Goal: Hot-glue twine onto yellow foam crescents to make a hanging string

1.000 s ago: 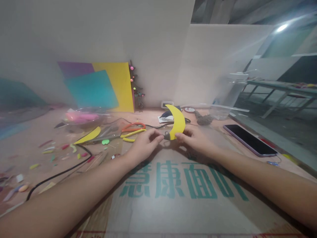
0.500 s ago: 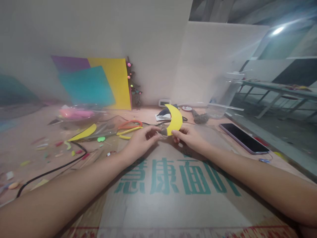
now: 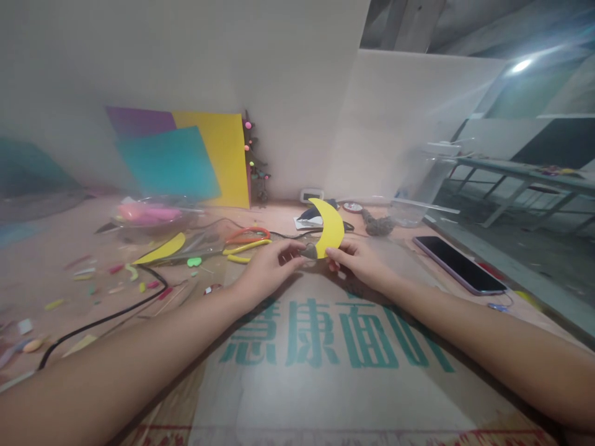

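**Crescent Cutout Held Between Both Hands Over Cardboard**

Since the earlier frame, the small grey heart piece (image 3: 309, 251) is sitting more plainly at the lower tip of the yellow crescent (image 3: 331, 227), and both hands are resting slightly lower over the work surface; the crescent's upright pose is staying much the same.

The yellow crescent is standing upright above the far edge of the cardboard sheet (image 3: 325, 384), its curve bulging to the right. The right hand (image 3: 357, 263) is pinching the crescent's lower end between thumb and fingers. The left hand (image 3: 264, 269) is closing its thumb and forefinger on the grey heart piece, which is touching the crescent's lower tip. Both forearms are lying across the cardboard sheet, which is carrying large green printed characters.

Just behind the left hand, scissors with orange and yellow handles (image 3: 245, 240) are lying on the pink tabletop (image 3: 56, 260). Further left, a second yellow cutout (image 3: 162, 249) is lying beside a clear bowl (image 3: 146, 217) with pink contents, and a black cable (image 3: 106, 317) is running across scattered coloured scraps. To the right, a phone (image 3: 458, 264) is lying face up, well apart from the hands. Coloured sheets (image 3: 186, 162) are leaning against the rear wall.
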The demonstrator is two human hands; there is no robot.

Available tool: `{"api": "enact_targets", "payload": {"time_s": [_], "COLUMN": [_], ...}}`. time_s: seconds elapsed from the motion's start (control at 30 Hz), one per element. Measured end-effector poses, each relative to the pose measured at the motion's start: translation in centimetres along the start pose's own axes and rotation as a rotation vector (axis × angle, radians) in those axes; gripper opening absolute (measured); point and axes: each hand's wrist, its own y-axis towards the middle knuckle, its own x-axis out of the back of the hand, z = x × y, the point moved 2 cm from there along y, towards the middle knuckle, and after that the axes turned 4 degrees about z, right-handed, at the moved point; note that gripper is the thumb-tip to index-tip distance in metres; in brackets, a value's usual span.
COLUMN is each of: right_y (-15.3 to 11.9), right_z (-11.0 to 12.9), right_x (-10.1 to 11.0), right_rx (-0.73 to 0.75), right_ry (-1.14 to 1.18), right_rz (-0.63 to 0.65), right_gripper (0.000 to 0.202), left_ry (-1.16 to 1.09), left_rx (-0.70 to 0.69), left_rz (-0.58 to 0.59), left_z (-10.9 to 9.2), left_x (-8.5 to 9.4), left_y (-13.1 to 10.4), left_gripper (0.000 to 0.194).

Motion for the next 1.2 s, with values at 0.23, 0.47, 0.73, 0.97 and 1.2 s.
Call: {"api": "enact_targets", "payload": {"time_s": [0.23,0.47,0.73,0.97,1.2], "right_y": [0.0,-0.1,-0.2,-0.3,-0.8], "right_z": [0.7,0.5,1.1,0.6,1.4], "right_x": [0.2,0.1,0.5,0.0,0.0], "right_rx": [0.026,0.088,0.183,0.309,0.433], "right_ry": [-0.144,-0.087,-0.189,-0.548,-0.796], "right_rz": [0.056,0.055,-0.184,-0.195,-0.138], "right_gripper": [0.041,0.034,0.025,0.026,0.008], "left_ry": [-0.012,0.072,0.06,-0.057,-0.093], "left_rx": [0.011,-0.006,-0.021,0.012,0.046], "left_rz": [0.015,0.042,0.034,-0.023,-0.057], "left_z": [0.0,-0.6,-0.4,-0.3,-0.6], "left_x": [0.0,0.1,-0.1,0.0,0.6], "left_y": [0.0,-0.1,0.0,0.0,0.0], "left_gripper": [0.029,0.02,0.019,0.023,0.023]}}
